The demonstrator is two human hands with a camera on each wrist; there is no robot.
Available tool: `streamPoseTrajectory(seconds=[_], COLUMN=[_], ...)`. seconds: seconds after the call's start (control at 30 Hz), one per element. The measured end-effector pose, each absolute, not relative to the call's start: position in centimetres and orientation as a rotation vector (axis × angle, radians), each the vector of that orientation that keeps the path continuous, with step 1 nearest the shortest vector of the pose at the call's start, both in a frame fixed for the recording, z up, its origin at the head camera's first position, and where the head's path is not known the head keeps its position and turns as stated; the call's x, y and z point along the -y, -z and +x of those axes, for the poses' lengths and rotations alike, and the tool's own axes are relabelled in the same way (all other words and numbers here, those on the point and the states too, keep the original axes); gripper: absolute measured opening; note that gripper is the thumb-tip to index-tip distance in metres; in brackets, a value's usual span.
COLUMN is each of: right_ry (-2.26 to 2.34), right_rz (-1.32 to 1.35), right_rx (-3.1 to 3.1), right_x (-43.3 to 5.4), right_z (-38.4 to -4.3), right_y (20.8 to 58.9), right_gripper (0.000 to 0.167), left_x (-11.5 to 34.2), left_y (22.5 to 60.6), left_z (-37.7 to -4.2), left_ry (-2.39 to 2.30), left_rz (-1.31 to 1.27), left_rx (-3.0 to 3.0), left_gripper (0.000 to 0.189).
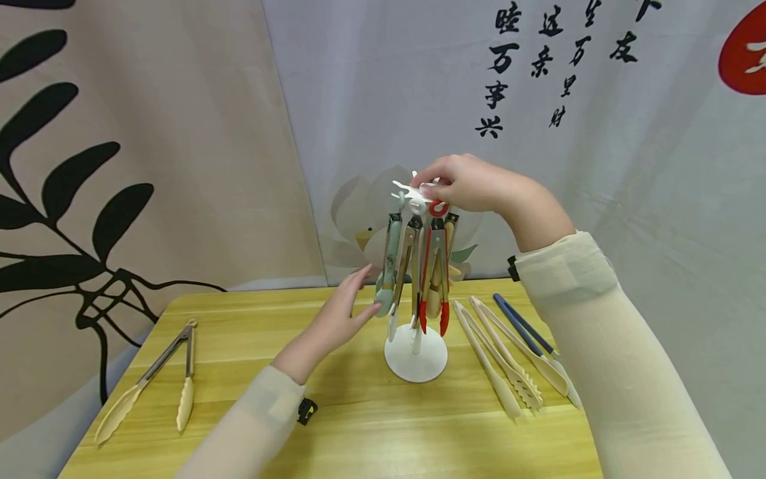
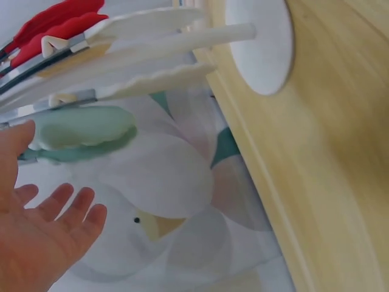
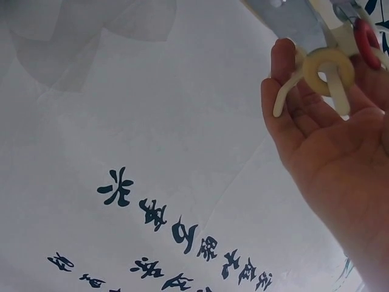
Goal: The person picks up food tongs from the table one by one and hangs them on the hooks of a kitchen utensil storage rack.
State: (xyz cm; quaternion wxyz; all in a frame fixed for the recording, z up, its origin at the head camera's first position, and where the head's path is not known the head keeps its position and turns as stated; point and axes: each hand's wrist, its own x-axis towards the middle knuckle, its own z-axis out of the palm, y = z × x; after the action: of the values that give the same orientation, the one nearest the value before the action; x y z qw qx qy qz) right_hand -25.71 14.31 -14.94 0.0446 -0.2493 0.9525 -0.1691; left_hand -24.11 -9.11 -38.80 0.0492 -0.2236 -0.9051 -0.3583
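Observation:
A white rotating rack (image 1: 415, 367) with a round base and hooks on top stands on the table. Several tongs hang from it, among them light green tongs (image 1: 391, 259) on the left and red-tipped tongs (image 1: 445, 318) in front. My right hand (image 1: 475, 183) grips the rack's hooked top with curled fingers. In the right wrist view, a cream hanging ring (image 3: 347, 66) is looped over one hook by those fingers. My left hand (image 1: 335, 316) is held beside the green tongs with fingers extended; whether it touches them I cannot tell. The left wrist view shows its palm facing the hanging tongs.
Metal tongs with cream heads (image 1: 126, 414) lie spread at the table's left. Right of the rack lie cream tongs (image 1: 487, 366) and blue-handled tongs (image 1: 519, 321), partly behind my right sleeve. A printed cloth (image 1: 383, 80) hangs behind the wooden table (image 1: 359, 439).

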Motion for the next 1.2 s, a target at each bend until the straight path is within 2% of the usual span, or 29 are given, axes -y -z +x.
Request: streamPoseTrajectory(seconds=[0.27,0.63,0.83,1.2], right_ry=[0.508,0.511,0.497,0.493], right_rz=[-0.773,-0.790,-0.791,-0.801], right_rx=[-2.911,-2.912,-2.911,-2.917], right_x=[-14.3,-14.5,-14.4,-14.4], right_z=[-25.8,-25.7,-25.7,-25.7], right_y=[14.9,14.8,14.9,14.8], right_gripper=[0.033,0.033,0.033,0.031], left_x=[11.8,16.4,19.0,24.2], left_y=[40.6,43.5,44.4,45.5], left_z=[-23.4,-23.1,-22.8,-22.5], left_ry=[1.053,0.811,0.758,0.718], left_rz=[-0.627,-0.363,-0.263,-0.103], left_rx=[2.851,2.986,3.022,3.082], left_gripper=[0.077,0.085,0.093,0.094])
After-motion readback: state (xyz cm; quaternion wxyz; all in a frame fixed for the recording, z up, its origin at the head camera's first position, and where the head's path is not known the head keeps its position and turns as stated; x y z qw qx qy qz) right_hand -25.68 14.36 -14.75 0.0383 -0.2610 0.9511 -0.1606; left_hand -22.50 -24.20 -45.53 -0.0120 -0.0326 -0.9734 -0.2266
